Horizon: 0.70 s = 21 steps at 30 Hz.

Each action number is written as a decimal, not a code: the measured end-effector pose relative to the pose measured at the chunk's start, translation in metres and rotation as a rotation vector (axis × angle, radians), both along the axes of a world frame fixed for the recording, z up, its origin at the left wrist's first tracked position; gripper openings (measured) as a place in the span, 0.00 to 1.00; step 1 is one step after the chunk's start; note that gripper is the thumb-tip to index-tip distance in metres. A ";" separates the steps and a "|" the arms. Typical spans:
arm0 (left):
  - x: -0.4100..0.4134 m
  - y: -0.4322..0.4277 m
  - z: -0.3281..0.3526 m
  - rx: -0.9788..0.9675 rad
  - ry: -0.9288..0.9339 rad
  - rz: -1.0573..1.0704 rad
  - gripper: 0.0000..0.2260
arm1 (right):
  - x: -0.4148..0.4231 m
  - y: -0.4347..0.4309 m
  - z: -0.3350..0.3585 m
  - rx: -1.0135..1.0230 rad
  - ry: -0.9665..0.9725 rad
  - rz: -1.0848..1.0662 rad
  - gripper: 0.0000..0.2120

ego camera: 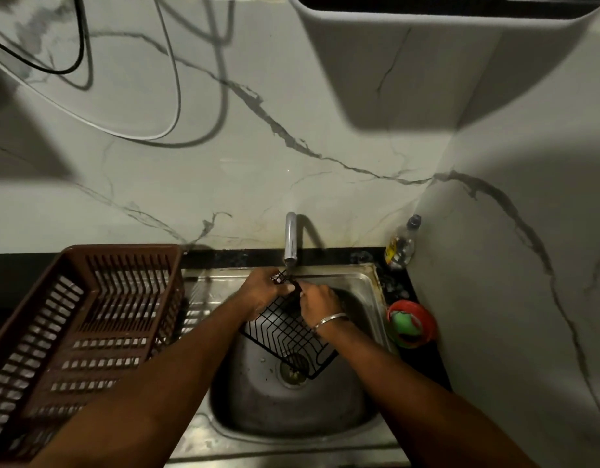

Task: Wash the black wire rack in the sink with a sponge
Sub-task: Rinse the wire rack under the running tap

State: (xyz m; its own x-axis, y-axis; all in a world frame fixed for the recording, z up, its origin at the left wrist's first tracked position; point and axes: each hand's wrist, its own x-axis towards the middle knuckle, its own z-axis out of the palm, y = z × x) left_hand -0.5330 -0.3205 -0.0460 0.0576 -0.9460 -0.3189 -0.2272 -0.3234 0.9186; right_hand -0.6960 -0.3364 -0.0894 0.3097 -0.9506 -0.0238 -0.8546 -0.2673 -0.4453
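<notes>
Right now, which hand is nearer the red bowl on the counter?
Right. The right hand works on the wire rack a short way from the red bowl; the left hand grips the rack farther away.

Both arms extended forward; left grip and right grip curled, close together.

Your left hand and right hand cover the wire rack's far corner, hiding any sponge. The brown basket is cropped at the counter's left edge. The bottle's label is illegible.
</notes>
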 end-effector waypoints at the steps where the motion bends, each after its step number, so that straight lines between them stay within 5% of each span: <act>1: 0.004 -0.001 -0.004 -0.031 -0.078 -0.046 0.11 | -0.001 -0.003 -0.002 0.003 -0.018 -0.001 0.20; 6: 0.006 -0.003 -0.013 -0.124 -0.578 -0.081 0.08 | 0.001 -0.004 -0.013 0.049 -0.088 -0.038 0.22; 10: 0.009 0.003 -0.017 -0.216 -0.845 -0.085 0.14 | -0.003 -0.007 -0.022 0.135 -0.128 -0.103 0.15; 13: 0.012 0.004 -0.024 -0.212 -0.906 -0.121 0.13 | -0.009 -0.014 -0.024 0.286 -0.255 -0.090 0.08; 21: 0.016 -0.001 -0.026 -0.178 -0.810 -0.092 0.11 | 0.018 -0.068 -0.006 0.434 -0.790 -0.296 0.21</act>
State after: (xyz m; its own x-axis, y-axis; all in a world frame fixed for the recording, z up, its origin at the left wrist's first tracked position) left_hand -0.5168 -0.3211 -0.0718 0.1244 -0.9905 -0.0577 -0.8579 -0.1366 0.4952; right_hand -0.6781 -0.4040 -0.0954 0.1356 -0.9503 -0.2803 -0.2702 0.2367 -0.9332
